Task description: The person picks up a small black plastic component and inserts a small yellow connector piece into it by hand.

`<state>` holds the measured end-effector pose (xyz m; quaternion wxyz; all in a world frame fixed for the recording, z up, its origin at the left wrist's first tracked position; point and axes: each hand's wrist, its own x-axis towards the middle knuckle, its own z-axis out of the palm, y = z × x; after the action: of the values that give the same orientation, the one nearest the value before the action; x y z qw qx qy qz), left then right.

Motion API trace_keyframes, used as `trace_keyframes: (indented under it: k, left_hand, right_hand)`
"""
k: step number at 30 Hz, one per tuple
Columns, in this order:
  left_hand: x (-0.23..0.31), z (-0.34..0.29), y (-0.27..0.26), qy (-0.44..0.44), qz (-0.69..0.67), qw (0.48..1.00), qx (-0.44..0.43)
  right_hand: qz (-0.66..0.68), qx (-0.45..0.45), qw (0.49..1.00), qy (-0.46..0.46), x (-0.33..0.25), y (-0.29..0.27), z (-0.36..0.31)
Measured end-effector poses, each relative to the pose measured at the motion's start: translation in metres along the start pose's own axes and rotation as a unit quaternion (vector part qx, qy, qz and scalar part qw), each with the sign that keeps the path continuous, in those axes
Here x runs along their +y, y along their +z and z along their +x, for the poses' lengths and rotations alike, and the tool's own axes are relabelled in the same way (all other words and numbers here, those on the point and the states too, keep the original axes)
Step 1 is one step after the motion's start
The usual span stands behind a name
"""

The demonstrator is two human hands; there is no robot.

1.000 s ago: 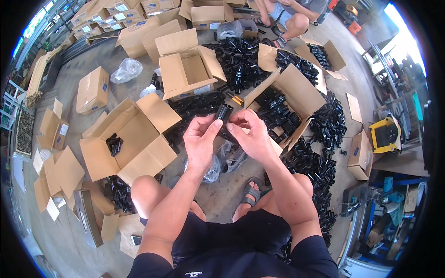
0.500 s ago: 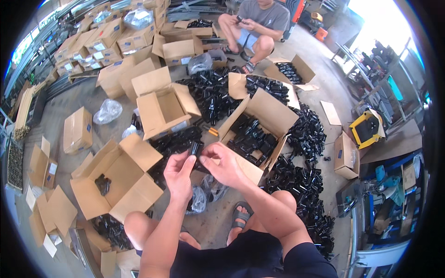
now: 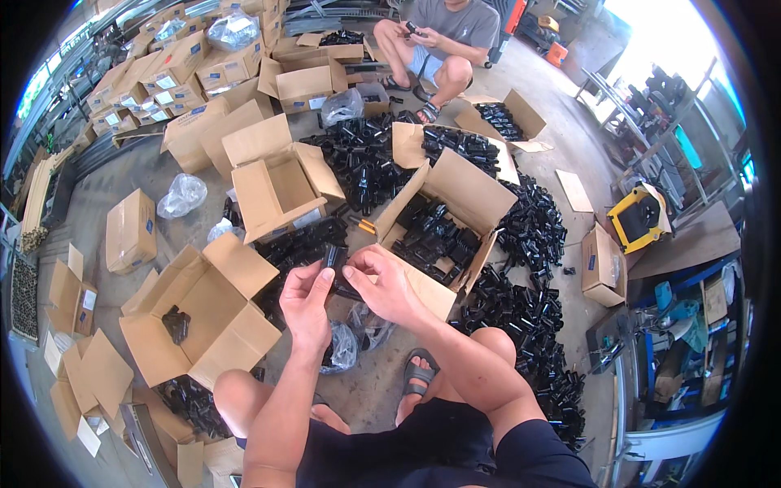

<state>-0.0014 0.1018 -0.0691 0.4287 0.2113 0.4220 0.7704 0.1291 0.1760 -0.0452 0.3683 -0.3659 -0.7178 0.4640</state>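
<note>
My left hand pinches a short black tubular part upright between thumb and fingers, above the gap between two open cartons. From the other side, my right hand has its thumb and curled fingers closed at the part's right edge; its fingertips are partly hidden. To the right of the hands stands an open carton holding many similar black parts. At the left, another open carton has a small cluster of black parts on its bottom.
Heaps of black parts cover the floor at right and ahead. Clear plastic bags lie below my hands. An open carton stands ahead left; stacked cartons are farther back. Another person sits across, holding a dark object.
The black part has turned slightly in my fingers, showing more of its flat dark side. Both hands have shifted a little left and up in view, along with the whole scene.
</note>
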Motion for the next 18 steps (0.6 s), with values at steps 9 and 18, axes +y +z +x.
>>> trace_keyframes:
  k: [9, 18]
  left_hand:
    - [-0.002, 0.005, -0.005, -0.046, -0.077, 0.996, 0.028]
    - [0.018, 0.014, -0.021, -0.253, -0.015, 0.967, 0.017]
  right_hand:
    - [0.082, -0.064, 0.993, 0.048, -0.012, -0.007, -0.001]
    - [-0.202, -0.214, 0.93, -0.223, -0.025, -0.023, -0.006]
